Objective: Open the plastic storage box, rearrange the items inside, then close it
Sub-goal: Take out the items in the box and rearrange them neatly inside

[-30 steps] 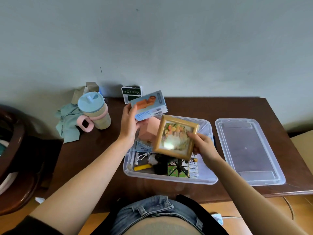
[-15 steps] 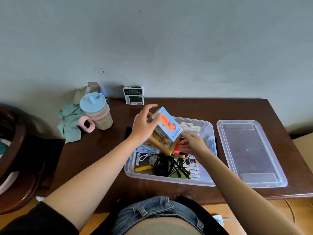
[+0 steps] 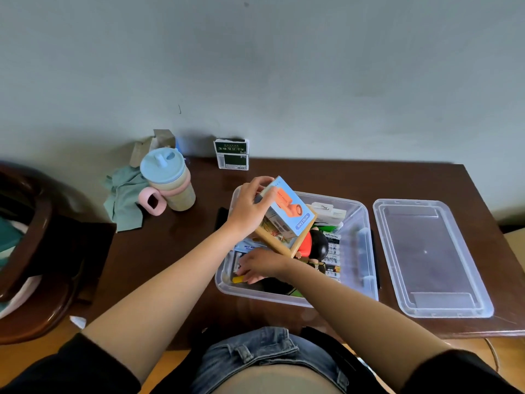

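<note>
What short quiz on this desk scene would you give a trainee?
1. True or false: the lid is on the storage box.
2. What does the left hand hold? A) cup B) mini fan carton C) cloth
3. Which hand reaches low into the box's near left corner?

Key: 1 false, it lies on the table beside the box. 2 B, the mini fan carton. 3 the right hand.

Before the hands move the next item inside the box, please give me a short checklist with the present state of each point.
1. Lid off, lying right of the storage box: ok.
2. Left hand grips the mini fan box: ok.
3. Wooden frame under the fan box, tilted; secure hold: cannot tell.
4. Right hand inside the box near the yellow item; holding anything: cannot tell.
5. Cup apart from the box: ok.
</note>
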